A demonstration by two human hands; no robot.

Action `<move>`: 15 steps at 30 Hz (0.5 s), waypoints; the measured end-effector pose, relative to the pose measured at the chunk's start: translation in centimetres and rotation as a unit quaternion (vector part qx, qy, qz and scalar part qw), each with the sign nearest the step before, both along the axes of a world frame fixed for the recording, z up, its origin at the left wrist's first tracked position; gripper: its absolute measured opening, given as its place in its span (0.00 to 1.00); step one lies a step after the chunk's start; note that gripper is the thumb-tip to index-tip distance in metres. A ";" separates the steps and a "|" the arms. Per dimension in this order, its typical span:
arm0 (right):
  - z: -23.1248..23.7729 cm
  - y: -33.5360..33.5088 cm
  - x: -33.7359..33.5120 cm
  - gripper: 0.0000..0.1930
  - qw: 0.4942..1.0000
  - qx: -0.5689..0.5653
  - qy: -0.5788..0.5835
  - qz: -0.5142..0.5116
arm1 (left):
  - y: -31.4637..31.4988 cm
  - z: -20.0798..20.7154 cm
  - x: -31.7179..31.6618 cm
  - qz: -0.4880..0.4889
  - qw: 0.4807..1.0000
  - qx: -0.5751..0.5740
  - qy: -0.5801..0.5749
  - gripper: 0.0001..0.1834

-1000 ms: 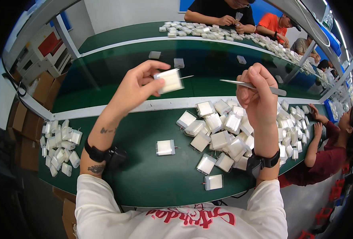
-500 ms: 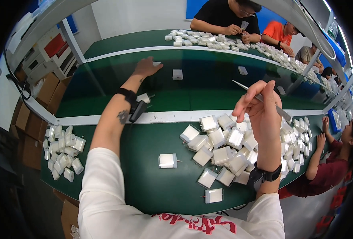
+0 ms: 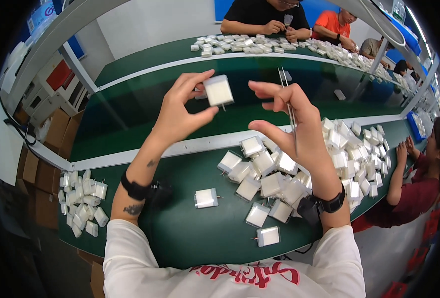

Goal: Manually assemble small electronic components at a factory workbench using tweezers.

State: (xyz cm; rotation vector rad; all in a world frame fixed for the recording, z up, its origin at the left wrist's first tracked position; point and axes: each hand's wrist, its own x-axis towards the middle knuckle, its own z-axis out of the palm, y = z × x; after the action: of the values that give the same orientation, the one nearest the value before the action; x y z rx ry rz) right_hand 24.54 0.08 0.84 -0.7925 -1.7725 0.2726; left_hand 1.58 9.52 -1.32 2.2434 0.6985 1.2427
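My left hand (image 3: 182, 111) holds up a small white block in a clear plastic case (image 3: 219, 92), with a thin pin sticking out below it. The block sits between its fingers and thumb, above the white rail. Facing it, my right hand (image 3: 299, 119) carries metal tweezers (image 3: 288, 94) between its fingers, tips pointing up, while its thumb and forefinger are apart. A single block (image 3: 206, 198) with a pin at its right end lies on the green table in front of me. Below my right hand spreads a large pile of similar blocks (image 3: 274, 184).
A smaller heap of blocks (image 3: 81, 201) lies at the table's left end. The white rail (image 3: 190, 146) crosses the bench, with metal posts at both sides. Co-workers handle more blocks (image 3: 244, 44) on the far bench; another person (image 3: 403, 184) stands at the right.
My left hand has come back from the far surface and now holds a block raised. My right hand has moved left towards it, and the tweezers have turned more upright.
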 end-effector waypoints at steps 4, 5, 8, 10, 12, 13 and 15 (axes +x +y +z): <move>-0.3 -0.4 -0.6 0.22 0.997 0.007 -0.032 0.070 | -6.5 1.8 -0.2 -0.015 0.998 0.044 -0.037 0.33; -0.5 -0.4 -0.9 0.22 0.997 0.008 -0.033 0.074 | -7.2 1.7 -0.6 -0.023 0.997 0.070 -0.025 0.33; -0.6 -0.9 -1.6 0.24 0.992 0.058 -0.002 0.113 | -7.8 2.4 -1.5 -0.024 0.990 0.136 0.004 0.33; -0.7 -1.2 -1.7 0.25 0.992 0.052 -0.016 0.116 | -8.0 2.7 -2.0 -0.015 0.984 0.175 0.024 0.32; -0.9 -1.1 -1.8 0.25 0.991 0.046 -0.028 0.121 | -8.2 2.7 -2.2 0.006 0.980 0.199 0.028 0.31; -0.9 -1.1 -1.9 0.25 0.992 0.050 -0.034 0.114 | -8.2 2.6 -2.2 0.008 0.980 0.198 0.026 0.31; -0.9 -1.1 -2.0 0.26 0.992 0.054 -0.041 0.109 | -8.0 2.6 -2.3 0.001 0.978 0.207 0.023 0.32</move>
State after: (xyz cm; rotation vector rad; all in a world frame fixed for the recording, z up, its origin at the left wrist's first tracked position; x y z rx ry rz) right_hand 22.56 -0.99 -0.07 -0.5400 -1.9374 0.2886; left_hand -0.69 1.48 1.25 2.6100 0.4920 1.4483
